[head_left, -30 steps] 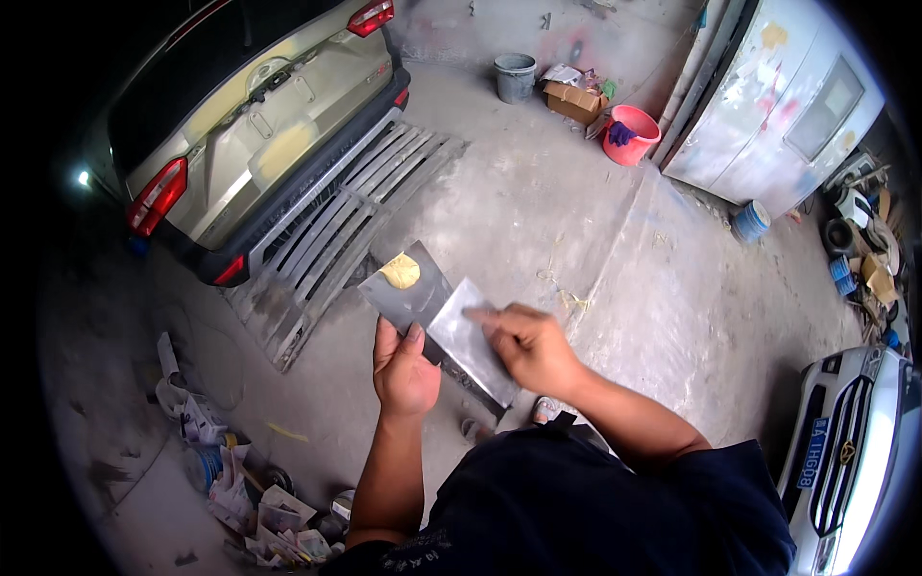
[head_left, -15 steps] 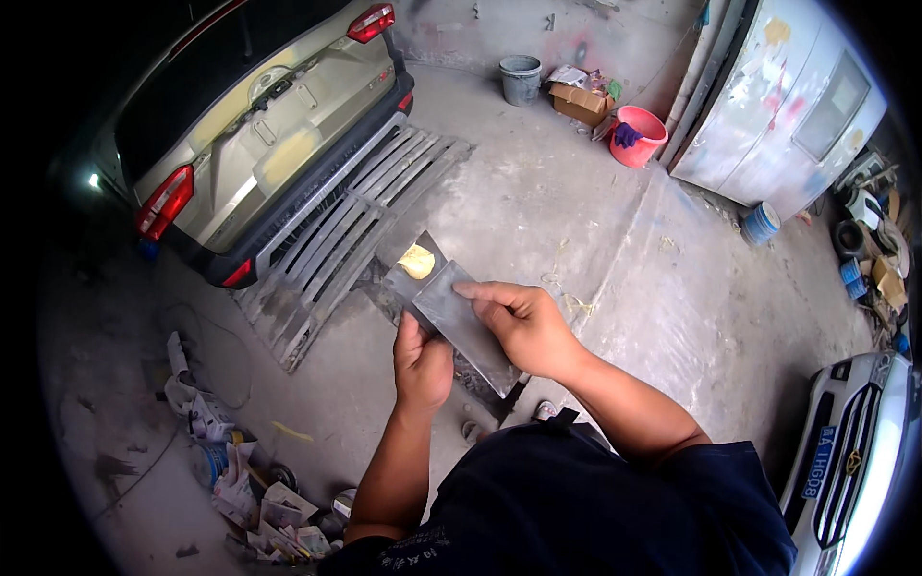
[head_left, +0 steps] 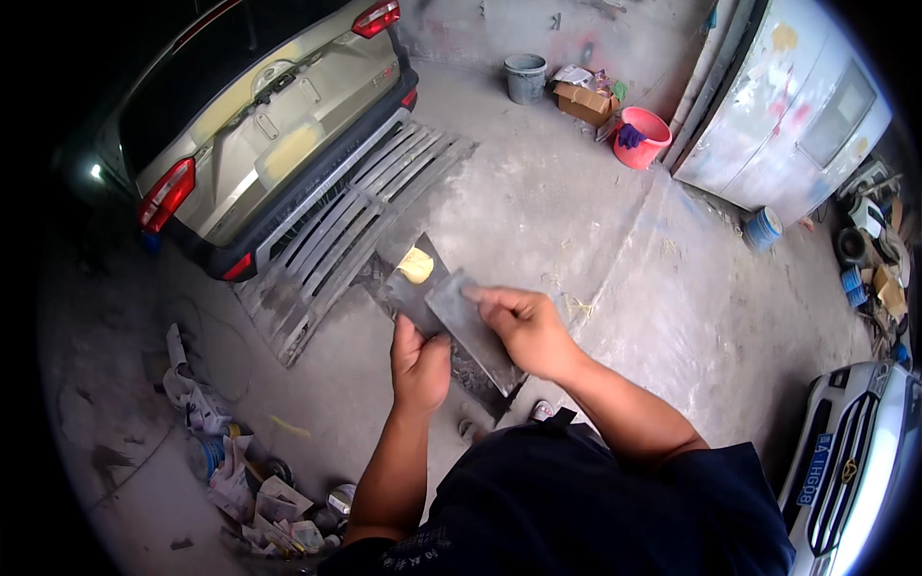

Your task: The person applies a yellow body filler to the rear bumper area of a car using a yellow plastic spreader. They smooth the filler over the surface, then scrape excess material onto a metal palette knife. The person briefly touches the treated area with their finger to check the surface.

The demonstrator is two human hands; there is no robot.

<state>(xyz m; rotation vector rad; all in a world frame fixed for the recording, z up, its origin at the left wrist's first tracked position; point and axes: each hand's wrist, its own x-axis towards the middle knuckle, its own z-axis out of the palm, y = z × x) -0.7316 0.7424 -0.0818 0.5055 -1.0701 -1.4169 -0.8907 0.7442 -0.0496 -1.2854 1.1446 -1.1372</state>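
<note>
My left hand [head_left: 421,370] is closed on a dark flat putty board [head_left: 407,300], thumb on top. A lump of yellow putty [head_left: 416,265] sits near the board's far end. In my right hand [head_left: 528,328] is a wide grey putty spreader [head_left: 473,334], pinched with the thumb and index finger on its upper face; its other fingers are hidden underneath. The spreader slants over the board's right side, a little apart from the putty. Whether the two plates touch cannot be made out.
A beige car [head_left: 279,134] with yellowish patches stands at far left above slatted boards [head_left: 360,216]. Farther back are a grey bucket [head_left: 525,82], a cardboard box [head_left: 583,101] and a pink tub [head_left: 642,139]. A white car [head_left: 845,461] is at right; clutter [head_left: 274,499] lies lower left.
The spreader has shifted slightly right across the board, away from the putty, with my right hand blurred at the fingertips. My left hand keeps its hold on the board.
</note>
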